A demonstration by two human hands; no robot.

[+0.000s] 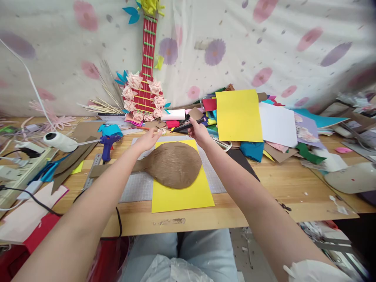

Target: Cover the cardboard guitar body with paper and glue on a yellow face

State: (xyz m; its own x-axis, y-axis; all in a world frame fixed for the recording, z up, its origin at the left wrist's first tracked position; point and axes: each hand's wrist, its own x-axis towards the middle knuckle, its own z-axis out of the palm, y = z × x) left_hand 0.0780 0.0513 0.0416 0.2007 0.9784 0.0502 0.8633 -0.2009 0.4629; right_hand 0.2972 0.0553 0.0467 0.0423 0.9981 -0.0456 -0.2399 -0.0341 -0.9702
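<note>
from my remote seat i see the right hand (pixel 199 132) clenched around a dark pen-like tool (pixel 188 125), raised above the far edge of the yellow sheet (pixel 182 196); the left hand (pixel 148 140) is released, fingers spread, holding nothing, hovering just past the top of the brown paper shape (pixel 174 164); that shape, a rounded body with a narrow neck pointing left, lies flat on the yellow sheet, which rests on the grey cutting mat (pixel 133 188) at the middle of the wooden table (pixel 264 188); i judge the brown piece already cut and laid out, while the yellow beneath looks uncut and unmarked, so tracing or trimming seems left to do; a blue glue gun (pixel 108 144) sits near the left, untouched; a finished red paper guitar (pixel 147 78) leans on the wall behind.
</note>
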